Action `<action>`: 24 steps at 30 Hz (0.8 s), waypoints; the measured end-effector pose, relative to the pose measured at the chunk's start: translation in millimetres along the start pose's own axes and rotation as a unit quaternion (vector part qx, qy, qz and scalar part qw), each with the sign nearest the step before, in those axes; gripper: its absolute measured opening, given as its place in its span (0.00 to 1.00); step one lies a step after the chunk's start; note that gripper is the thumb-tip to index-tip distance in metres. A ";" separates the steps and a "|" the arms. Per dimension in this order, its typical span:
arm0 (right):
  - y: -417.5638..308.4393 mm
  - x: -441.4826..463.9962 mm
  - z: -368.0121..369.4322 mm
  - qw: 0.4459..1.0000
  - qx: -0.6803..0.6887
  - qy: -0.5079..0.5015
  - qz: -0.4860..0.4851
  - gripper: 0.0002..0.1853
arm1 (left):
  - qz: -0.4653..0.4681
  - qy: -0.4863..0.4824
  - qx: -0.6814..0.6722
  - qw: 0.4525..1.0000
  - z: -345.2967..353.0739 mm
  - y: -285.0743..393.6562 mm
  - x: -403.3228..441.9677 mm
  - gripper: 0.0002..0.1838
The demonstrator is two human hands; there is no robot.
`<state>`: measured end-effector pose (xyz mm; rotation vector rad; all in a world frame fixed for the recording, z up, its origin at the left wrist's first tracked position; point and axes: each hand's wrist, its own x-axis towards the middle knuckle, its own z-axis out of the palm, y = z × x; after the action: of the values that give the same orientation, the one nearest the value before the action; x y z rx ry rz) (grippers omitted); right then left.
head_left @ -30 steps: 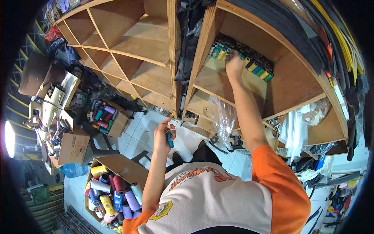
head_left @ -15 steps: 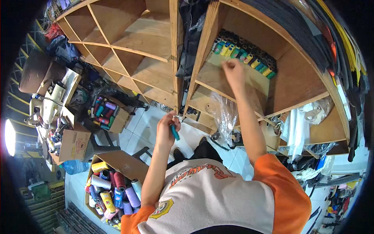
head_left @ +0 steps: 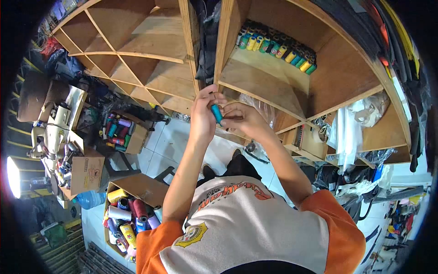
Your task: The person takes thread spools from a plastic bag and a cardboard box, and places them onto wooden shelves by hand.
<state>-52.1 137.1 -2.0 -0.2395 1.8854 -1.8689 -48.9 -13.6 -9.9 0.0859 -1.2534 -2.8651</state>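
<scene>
A teal thread spool [head_left: 216, 113] is held up in front of my chest, before the wooden shelf. My left hand [head_left: 204, 112] is closed round its left side. From the right, the bent fingers of my right hand [head_left: 244, 119] pinch at the same spool near its lower end. Farther off, tightly packed rows of thread spools [head_left: 278, 51] stand in the upper right compartment, with yellow, green and teal ones along the front. Bare wood [head_left: 260, 75] shows on the compartment floor before them.
An open cardboard box [head_left: 141, 189] of mixed large spools stands at lower left, with a smaller spool box [head_left: 136, 139] beyond it. A sewing machine [head_left: 59, 123] is at far left. White plastic bags [head_left: 346, 130] hang from the right shelf. Dark cloth [head_left: 206, 45] fills the gap between shelves.
My right hand has come down from the spool rows to meet my left hand. My left hand has risen with the teal spool, and the view has shifted slightly.
</scene>
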 end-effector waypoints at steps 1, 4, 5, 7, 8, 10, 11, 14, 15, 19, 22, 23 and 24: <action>-1.6 -1.8 0.4 1.000 -0.005 -0.003 -0.015 0.20 | 0.002 -0.002 -0.009 1.000 3.6 0.8 -1.2 0.22; -5.2 -2.6 -0.4 0.999 -0.024 -0.019 -0.019 0.17 | 0.044 -0.018 -0.020 0.999 -3.5 -6.8 1.6 0.22; -6.6 -1.7 -5.0 0.999 -0.033 -0.024 0.006 0.16 | 0.064 -0.026 -0.021 0.997 -8.5 -10.3 3.9 0.22; -8.3 2.8 -19.8 1.000 -0.020 -0.003 0.023 0.16 | 0.047 0.023 -0.009 0.999 -17.7 -9.2 1.5 0.23; -6.5 7.5 -31.2 1.000 0.003 0.023 0.015 0.18 | 0.039 0.047 -0.004 0.998 -21.3 -8.1 -2.3 0.23; -11.8 22.2 -53.6 0.992 -0.002 0.125 -0.014 0.18 | 0.027 0.077 0.034 0.996 -26.6 -4.7 -11.1 0.25; -17.8 33.4 -65.5 0.979 -0.029 0.200 -0.033 0.17 | 0.023 0.086 0.040 0.995 -37.9 -9.3 -13.5 0.26; -13.1 84.8 -114.2 0.916 -0.138 0.363 -0.096 0.16 | 0.013 0.099 0.066 0.993 -58.7 -21.8 -24.2 0.28; -8.8 103.4 -126.4 0.884 -0.210 0.402 -0.114 0.16 | 0.006 0.104 0.076 0.992 -61.2 -23.8 -28.9 0.28; -3.7 146.8 -147.3 0.778 -0.367 0.493 -0.128 0.16 | -0.014 0.115 0.123 0.986 -67.8 -34.0 -44.6 0.28; -9.9 157.9 -140.4 0.765 -0.380 0.518 -0.051 0.12 | -0.021 0.131 0.154 0.979 -73.1 -38.0 -52.3 0.27; -12.6 157.8 -137.6 0.767 -0.386 0.512 -0.035 0.12 | -0.022 0.135 0.162 0.977 -76.4 -39.4 -54.4 0.26; -13.6 158.4 -136.4 0.768 -0.391 0.507 -0.019 0.12 | -0.024 0.138 0.170 0.975 -78.5 -40.0 -56.8 0.25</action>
<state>-253.7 188.6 -26.7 0.6325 3.3380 -1.1088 12.6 -42.0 -89.9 0.5046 -1.6729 -2.5249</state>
